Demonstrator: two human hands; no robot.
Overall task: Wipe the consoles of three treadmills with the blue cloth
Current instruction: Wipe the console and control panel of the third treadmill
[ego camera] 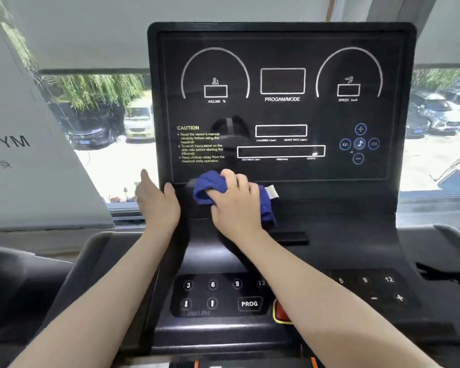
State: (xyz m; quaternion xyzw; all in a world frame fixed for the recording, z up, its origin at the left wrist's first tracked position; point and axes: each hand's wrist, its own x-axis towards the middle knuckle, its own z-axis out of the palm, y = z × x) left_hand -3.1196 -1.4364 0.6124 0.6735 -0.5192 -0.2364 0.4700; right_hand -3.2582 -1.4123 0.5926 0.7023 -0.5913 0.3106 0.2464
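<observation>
We were mid-wipe: our right hand (pixel 237 205) had the blue cloth (pixel 210 188) bunched in curled fingers, pressed along the console (pixel 282 107) screen's bottom edge. Left hand (pixel 157 205) rested flat-fingered on its side. Next we'd probably sweep right, then upward.

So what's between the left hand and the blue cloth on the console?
In the head view, only a bare strip of black console separates the left hand from the blue cloth gripped by the right hand.
</observation>
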